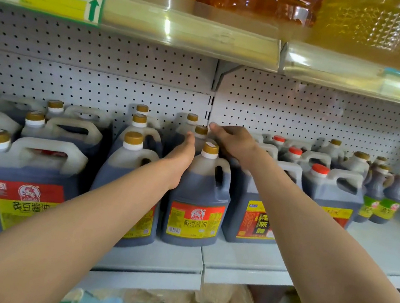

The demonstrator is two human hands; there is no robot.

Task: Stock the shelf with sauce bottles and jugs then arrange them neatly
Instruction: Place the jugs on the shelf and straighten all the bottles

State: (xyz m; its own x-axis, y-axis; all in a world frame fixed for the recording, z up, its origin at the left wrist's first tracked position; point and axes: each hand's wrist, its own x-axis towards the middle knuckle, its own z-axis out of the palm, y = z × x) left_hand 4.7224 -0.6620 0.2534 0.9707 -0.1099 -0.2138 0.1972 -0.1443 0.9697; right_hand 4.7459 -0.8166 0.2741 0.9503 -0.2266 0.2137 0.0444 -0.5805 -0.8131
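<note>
Translucent plastic jugs (197,193) with glossy paper labels; matt perforated back panel (103,56).

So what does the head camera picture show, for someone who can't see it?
Two bare arms reach into a shop shelf of dark sauce jugs; the left hand and right hand flank one gold-capped jug.

both arms outstretched; left grip (182,154) flat, right grip (232,139) fingers curled.
</note>
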